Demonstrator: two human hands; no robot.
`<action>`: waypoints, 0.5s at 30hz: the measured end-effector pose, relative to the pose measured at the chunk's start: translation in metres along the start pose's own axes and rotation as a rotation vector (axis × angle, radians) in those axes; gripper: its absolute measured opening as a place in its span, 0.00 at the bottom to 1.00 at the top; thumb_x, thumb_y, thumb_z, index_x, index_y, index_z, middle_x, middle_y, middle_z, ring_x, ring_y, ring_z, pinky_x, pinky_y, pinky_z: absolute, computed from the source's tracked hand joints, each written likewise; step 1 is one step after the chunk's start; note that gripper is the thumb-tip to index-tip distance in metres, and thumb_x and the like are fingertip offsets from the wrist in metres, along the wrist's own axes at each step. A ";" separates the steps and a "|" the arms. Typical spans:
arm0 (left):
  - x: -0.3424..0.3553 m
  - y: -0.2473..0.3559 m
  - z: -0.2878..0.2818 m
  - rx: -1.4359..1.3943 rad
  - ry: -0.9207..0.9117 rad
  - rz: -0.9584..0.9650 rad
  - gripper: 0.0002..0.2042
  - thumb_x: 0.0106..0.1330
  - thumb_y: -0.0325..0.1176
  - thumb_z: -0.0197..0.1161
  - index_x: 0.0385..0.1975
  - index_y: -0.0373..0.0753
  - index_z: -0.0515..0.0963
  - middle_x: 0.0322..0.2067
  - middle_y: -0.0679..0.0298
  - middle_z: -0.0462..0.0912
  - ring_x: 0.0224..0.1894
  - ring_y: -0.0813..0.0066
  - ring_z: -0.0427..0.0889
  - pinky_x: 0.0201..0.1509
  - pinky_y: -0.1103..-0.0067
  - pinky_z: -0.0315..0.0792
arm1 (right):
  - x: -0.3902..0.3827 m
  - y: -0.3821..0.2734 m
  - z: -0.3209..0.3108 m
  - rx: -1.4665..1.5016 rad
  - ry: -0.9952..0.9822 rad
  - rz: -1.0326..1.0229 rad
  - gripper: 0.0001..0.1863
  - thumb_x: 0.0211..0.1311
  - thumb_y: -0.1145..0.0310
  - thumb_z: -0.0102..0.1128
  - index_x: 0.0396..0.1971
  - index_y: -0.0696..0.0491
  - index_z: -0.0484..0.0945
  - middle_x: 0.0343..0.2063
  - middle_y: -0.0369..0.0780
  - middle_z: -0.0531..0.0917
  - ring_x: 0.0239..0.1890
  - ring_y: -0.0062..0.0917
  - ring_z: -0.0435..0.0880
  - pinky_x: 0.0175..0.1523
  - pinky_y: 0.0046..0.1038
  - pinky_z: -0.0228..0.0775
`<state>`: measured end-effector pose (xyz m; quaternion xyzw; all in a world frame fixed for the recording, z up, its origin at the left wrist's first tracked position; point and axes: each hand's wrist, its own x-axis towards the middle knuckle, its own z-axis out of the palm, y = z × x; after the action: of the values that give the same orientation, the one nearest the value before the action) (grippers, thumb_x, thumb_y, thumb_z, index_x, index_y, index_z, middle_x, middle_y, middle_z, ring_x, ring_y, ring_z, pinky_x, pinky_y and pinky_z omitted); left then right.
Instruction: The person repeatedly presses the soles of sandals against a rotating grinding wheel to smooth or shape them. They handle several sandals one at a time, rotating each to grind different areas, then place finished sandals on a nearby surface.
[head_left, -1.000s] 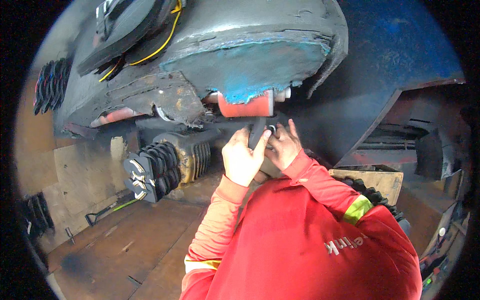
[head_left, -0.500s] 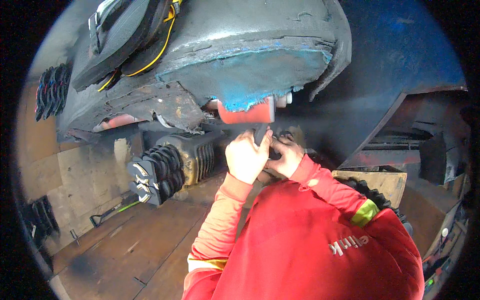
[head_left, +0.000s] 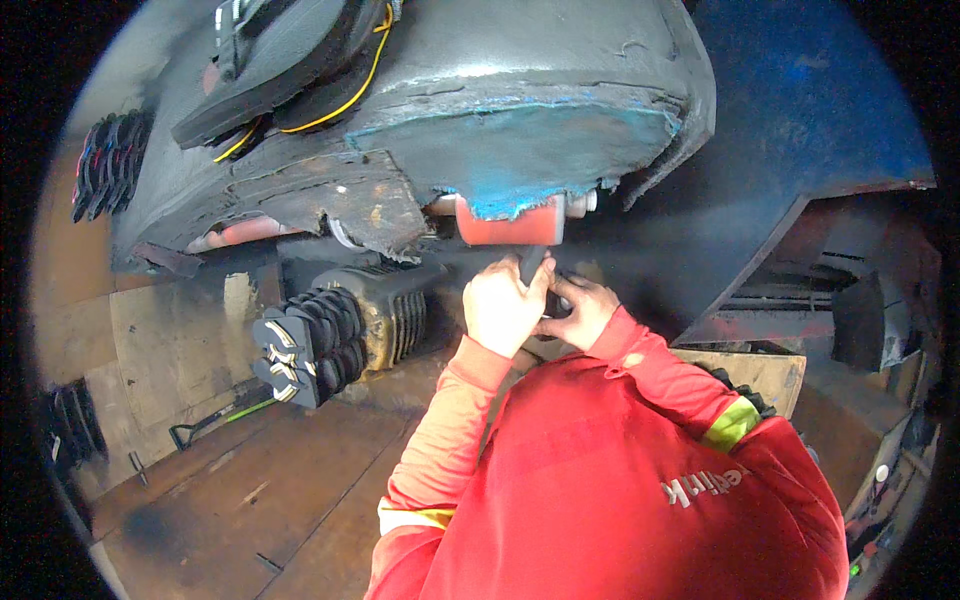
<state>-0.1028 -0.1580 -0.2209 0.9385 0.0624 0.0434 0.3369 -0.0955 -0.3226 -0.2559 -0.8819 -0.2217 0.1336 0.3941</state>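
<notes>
My left hand (head_left: 502, 305) grips a dark flat piece (head_left: 534, 264) just below the red-orange band (head_left: 510, 228) of the machine, its thumb pointing up along the piece. My right hand (head_left: 584, 315) is closed round the same piece from the right, fingers curled and partly hidden; exactly what the piece is, I cannot make out. Over the band hangs a ragged, blue-stained flap (head_left: 520, 140) on the worn grey housing (head_left: 500, 50). Whether the piece touches the band is unclear.
Dark sandals with yellow straps (head_left: 280, 70) lie atop the housing. A motor (head_left: 390, 330) stands lower left beside stacked sandals (head_left: 300, 350). More dark stacks (head_left: 105, 165) sit far left. A blue metal panel (head_left: 800, 90) and wooden box (head_left: 760, 375) are at right, above brown floor boards (head_left: 230, 500).
The fingers of my right hand, raised and spread a second ago, are now drawn down and curled round the piece. The view has shifted slightly; my left hand keeps its grip.
</notes>
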 end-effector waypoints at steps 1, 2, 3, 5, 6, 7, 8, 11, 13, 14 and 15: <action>-0.002 -0.001 0.001 -0.058 0.034 0.015 0.21 0.66 0.48 0.67 0.29 0.31 0.82 0.22 0.45 0.82 0.26 0.48 0.85 0.30 0.62 0.77 | 0.000 0.003 -0.005 -0.078 -0.085 -0.006 0.37 0.47 0.48 0.75 0.59 0.49 0.80 0.41 0.50 0.83 0.46 0.42 0.86 0.59 0.47 0.72; -0.004 -0.001 0.002 -0.111 0.041 0.007 0.21 0.66 0.48 0.67 0.29 0.31 0.82 0.22 0.45 0.82 0.26 0.48 0.85 0.31 0.62 0.78 | 0.000 0.007 -0.009 -0.150 -0.131 0.000 0.39 0.48 0.46 0.74 0.61 0.47 0.78 0.46 0.52 0.84 0.49 0.42 0.86 0.64 0.52 0.67; -0.008 -0.001 0.002 -0.078 0.036 -0.033 0.21 0.65 0.47 0.68 0.31 0.29 0.82 0.24 0.43 0.83 0.27 0.46 0.85 0.32 0.63 0.78 | -0.001 0.008 -0.007 -0.295 0.034 -0.144 0.31 0.46 0.52 0.76 0.53 0.46 0.83 0.39 0.48 0.84 0.48 0.42 0.85 0.60 0.49 0.74; -0.015 -0.001 0.001 -0.185 0.124 0.015 0.19 0.65 0.44 0.69 0.33 0.29 0.82 0.26 0.43 0.83 0.29 0.46 0.85 0.33 0.64 0.78 | -0.001 0.013 -0.002 -0.399 0.095 -0.193 0.28 0.49 0.53 0.74 0.52 0.45 0.83 0.41 0.49 0.83 0.49 0.44 0.85 0.63 0.54 0.70; -0.016 -0.002 0.001 -0.230 0.129 0.016 0.18 0.65 0.43 0.70 0.34 0.29 0.82 0.28 0.43 0.84 0.30 0.47 0.86 0.33 0.64 0.78 | -0.002 0.015 0.003 -0.459 0.117 -0.211 0.27 0.50 0.54 0.74 0.52 0.44 0.83 0.42 0.49 0.83 0.49 0.45 0.84 0.65 0.56 0.68; -0.019 -0.002 -0.002 -0.324 0.117 0.028 0.16 0.64 0.41 0.71 0.37 0.31 0.83 0.31 0.45 0.84 0.33 0.48 0.86 0.35 0.65 0.78 | -0.002 0.017 0.008 -0.453 0.184 -0.243 0.24 0.53 0.55 0.71 0.51 0.45 0.83 0.43 0.51 0.83 0.52 0.48 0.83 0.66 0.55 0.67; -0.018 -0.002 -0.003 -0.324 0.117 0.041 0.16 0.64 0.41 0.71 0.37 0.31 0.83 0.32 0.46 0.84 0.33 0.48 0.86 0.35 0.65 0.78 | -0.001 0.019 0.013 -0.447 0.197 -0.231 0.25 0.54 0.54 0.71 0.53 0.41 0.82 0.43 0.52 0.82 0.52 0.50 0.82 0.66 0.56 0.66; -0.013 -0.001 -0.008 -0.274 0.079 0.072 0.16 0.64 0.42 0.71 0.36 0.32 0.83 0.32 0.47 0.85 0.34 0.48 0.86 0.36 0.65 0.78 | 0.000 0.018 0.025 -0.415 0.230 -0.196 0.26 0.53 0.53 0.70 0.55 0.37 0.81 0.43 0.52 0.82 0.53 0.52 0.82 0.66 0.57 0.66; -0.008 0.002 -0.008 -0.189 0.043 0.055 0.17 0.64 0.43 0.70 0.36 0.32 0.84 0.32 0.47 0.85 0.34 0.47 0.86 0.36 0.64 0.78 | -0.002 0.015 0.029 -0.391 0.238 -0.182 0.27 0.48 0.57 0.74 0.52 0.45 0.83 0.43 0.50 0.83 0.51 0.48 0.84 0.65 0.56 0.68; -0.006 0.003 -0.007 -0.143 0.037 0.044 0.17 0.64 0.44 0.70 0.36 0.32 0.84 0.31 0.47 0.85 0.33 0.47 0.86 0.36 0.64 0.78 | -0.003 0.014 0.029 -0.295 0.203 -0.105 0.27 0.47 0.57 0.74 0.51 0.46 0.83 0.42 0.50 0.83 0.51 0.47 0.84 0.65 0.56 0.68; -0.003 0.005 -0.006 -0.088 0.028 0.045 0.18 0.65 0.45 0.70 0.36 0.32 0.84 0.30 0.48 0.85 0.33 0.47 0.85 0.36 0.64 0.78 | -0.004 0.013 0.029 -0.199 0.168 -0.032 0.28 0.46 0.58 0.74 0.51 0.46 0.83 0.42 0.49 0.83 0.50 0.47 0.84 0.64 0.56 0.69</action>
<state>-0.1058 -0.1579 -0.2131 0.9233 0.0439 0.0669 0.3757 -0.1075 -0.3138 -0.2840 -0.9211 -0.2140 0.0304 0.3239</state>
